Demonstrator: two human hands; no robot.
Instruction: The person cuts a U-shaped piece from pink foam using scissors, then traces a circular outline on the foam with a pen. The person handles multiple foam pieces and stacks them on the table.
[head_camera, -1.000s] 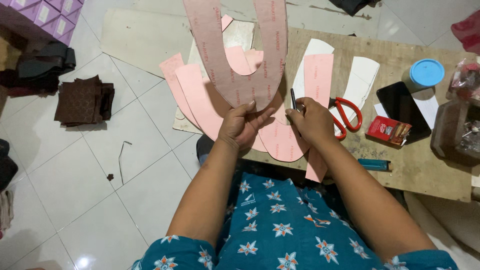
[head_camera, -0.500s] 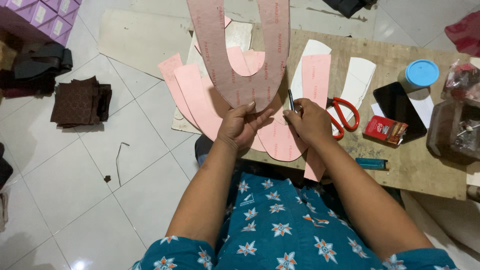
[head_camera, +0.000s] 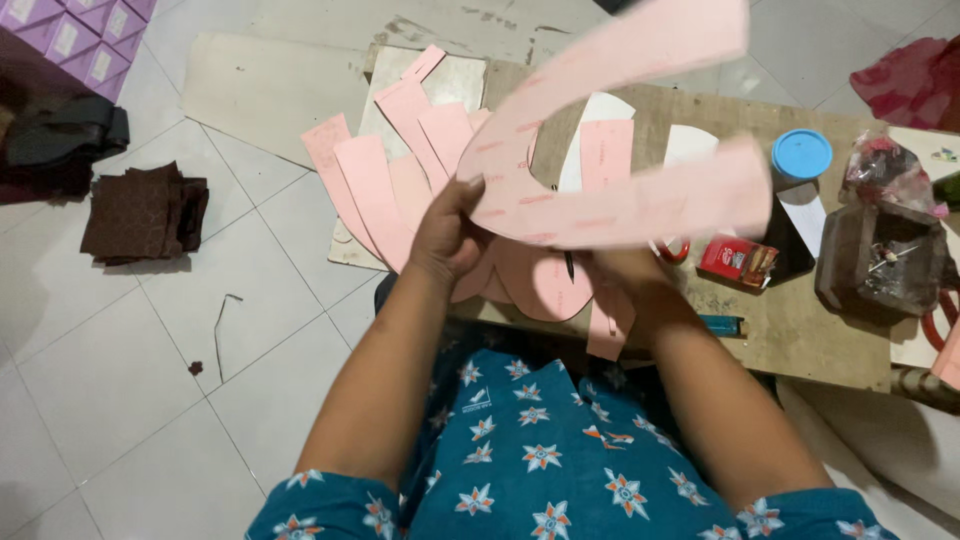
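A: Left hand (head_camera: 447, 235) pinching the curved pink paper pattern (head_camera: 610, 170) at its bend, lifted over the worktop (head_camera: 800, 330) middle. Right hand (head_camera: 625, 280) mostly hidden under it, can't tell that grip.

B: Best kept flat, supported near the bend, no creasing. Counted: one red scissors (head_camera: 672, 250), one blue-lidded jar (head_camera: 801, 154), several pink strips (head_camera: 375, 180) at the left edge.

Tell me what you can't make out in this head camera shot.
- Right hand: mostly hidden behind the big pink U-shaped paper pattern; its grip is unclear.
- The pattern itself: motion-blurred, upper end cut by the top edge.
- Red-handled scissors: only a sliver shows below the pattern.
- Dark wooden box: contents too small to identify.
- Left hand: pinches the pattern's edge.
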